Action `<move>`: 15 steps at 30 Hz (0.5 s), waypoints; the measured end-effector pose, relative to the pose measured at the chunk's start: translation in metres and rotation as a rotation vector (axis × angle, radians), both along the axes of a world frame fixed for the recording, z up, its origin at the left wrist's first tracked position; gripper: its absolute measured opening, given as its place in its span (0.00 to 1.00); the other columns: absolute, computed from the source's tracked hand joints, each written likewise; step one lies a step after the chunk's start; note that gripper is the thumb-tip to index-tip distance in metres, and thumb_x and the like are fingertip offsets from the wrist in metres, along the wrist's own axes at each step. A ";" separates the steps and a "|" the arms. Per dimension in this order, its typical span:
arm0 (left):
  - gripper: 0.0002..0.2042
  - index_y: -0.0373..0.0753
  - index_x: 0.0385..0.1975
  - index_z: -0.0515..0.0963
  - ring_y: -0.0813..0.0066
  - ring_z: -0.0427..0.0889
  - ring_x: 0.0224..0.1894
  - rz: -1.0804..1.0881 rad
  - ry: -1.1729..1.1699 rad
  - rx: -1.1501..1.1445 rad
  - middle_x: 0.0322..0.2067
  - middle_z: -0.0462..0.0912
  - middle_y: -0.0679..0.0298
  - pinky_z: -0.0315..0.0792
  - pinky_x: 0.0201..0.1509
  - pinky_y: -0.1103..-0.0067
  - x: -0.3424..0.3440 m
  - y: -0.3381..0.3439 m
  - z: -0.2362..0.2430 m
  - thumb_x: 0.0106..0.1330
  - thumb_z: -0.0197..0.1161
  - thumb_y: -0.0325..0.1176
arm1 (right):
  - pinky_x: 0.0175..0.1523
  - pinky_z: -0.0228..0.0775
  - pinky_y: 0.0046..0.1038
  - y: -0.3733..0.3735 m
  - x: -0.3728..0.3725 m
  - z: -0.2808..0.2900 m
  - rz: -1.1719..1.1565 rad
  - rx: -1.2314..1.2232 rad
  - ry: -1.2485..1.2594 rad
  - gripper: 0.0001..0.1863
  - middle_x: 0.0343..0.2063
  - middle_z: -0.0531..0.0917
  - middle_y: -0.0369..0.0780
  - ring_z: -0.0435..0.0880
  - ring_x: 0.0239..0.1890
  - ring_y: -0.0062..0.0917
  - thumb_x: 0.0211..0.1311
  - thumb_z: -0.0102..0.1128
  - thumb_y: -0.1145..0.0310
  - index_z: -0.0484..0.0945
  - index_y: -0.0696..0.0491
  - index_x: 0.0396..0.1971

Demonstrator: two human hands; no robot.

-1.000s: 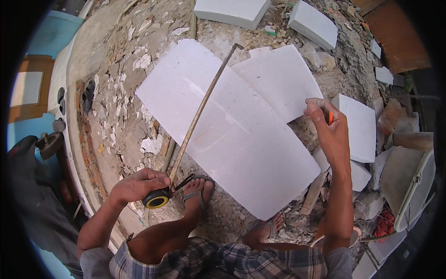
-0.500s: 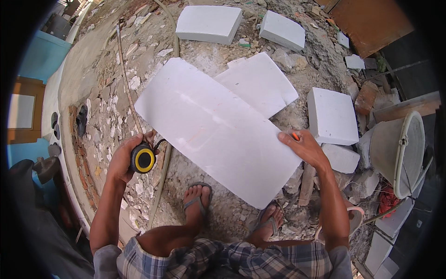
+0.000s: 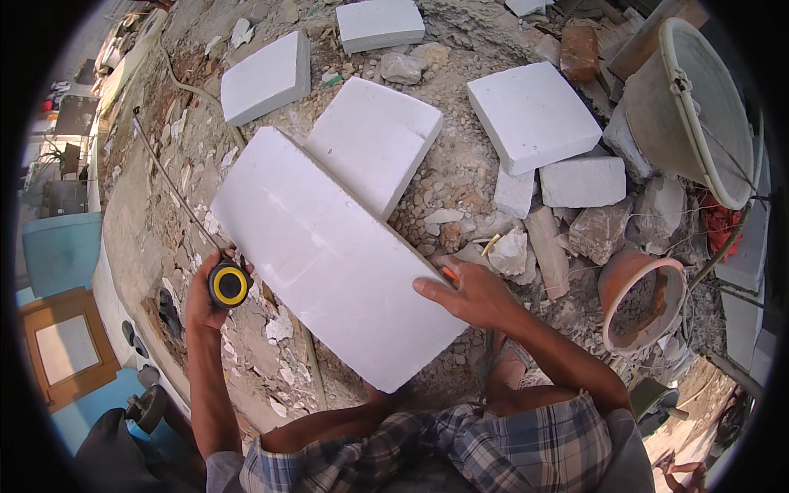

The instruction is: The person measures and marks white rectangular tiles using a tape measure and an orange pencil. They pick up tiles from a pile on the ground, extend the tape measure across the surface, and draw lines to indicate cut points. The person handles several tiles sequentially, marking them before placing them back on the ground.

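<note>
A long white block (image 3: pixel 316 259) lies slantwise in front of me, overlapping a second white block (image 3: pixel 374 140) behind it. My left hand (image 3: pixel 203 306), beyond the long block's left side, is closed around a black and yellow tape measure (image 3: pixel 229 284). Its blade (image 3: pixel 174 185) is pulled out and reaches away to the far left. My right hand (image 3: pixel 481 297) rests at the long block's right edge, thumb on the top face. Between its thumb and fingers sits a slim orange stick (image 3: pixel 449 274), mostly hidden, perhaps a pencil or marker.
More white blocks (image 3: pixel 536 115) lie at the back and right. A large pale bucket (image 3: pixel 682 103) tilts at the far right, above an orange-brown pot (image 3: pixel 637 287). Rubble and broken stones (image 3: pixel 604 230) cover the ground. A hose (image 3: pixel 311 353) runs along the left.
My view has turned, so the blocks and bucket sit further left and the pot shows more fully. Both hands keep their holds, and the tape blade stays out.
</note>
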State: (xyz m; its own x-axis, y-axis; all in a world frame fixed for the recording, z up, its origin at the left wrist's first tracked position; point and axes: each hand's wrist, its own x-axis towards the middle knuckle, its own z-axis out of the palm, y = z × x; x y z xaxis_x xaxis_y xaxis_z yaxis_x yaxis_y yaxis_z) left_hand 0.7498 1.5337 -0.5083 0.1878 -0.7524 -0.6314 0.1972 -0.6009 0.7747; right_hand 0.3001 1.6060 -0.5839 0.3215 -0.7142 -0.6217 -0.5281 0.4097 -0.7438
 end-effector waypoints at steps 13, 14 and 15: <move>0.15 0.35 0.49 0.80 0.62 0.90 0.44 0.066 -0.141 -0.008 0.50 0.87 0.56 0.87 0.45 0.69 0.045 0.026 0.007 0.80 0.58 0.42 | 0.68 0.73 0.39 -0.020 0.002 -0.009 -0.012 0.062 -0.160 0.61 0.60 0.83 0.59 0.84 0.63 0.48 0.54 0.67 0.25 0.71 0.68 0.69; 0.15 0.35 0.48 0.81 0.62 0.90 0.43 0.040 -0.199 0.005 0.47 0.87 0.57 0.87 0.44 0.68 0.049 0.034 0.005 0.79 0.59 0.43 | 0.69 0.73 0.39 -0.021 0.002 -0.010 -0.016 0.057 -0.151 0.61 0.60 0.83 0.60 0.83 0.63 0.48 0.54 0.67 0.25 0.72 0.68 0.69; 0.16 0.35 0.48 0.81 0.62 0.90 0.43 0.046 -0.183 0.011 0.46 0.87 0.57 0.87 0.43 0.67 0.049 0.043 0.006 0.78 0.59 0.43 | 0.69 0.73 0.40 -0.021 0.003 -0.013 -0.013 0.054 -0.146 0.60 0.60 0.83 0.60 0.83 0.64 0.48 0.54 0.68 0.25 0.72 0.67 0.69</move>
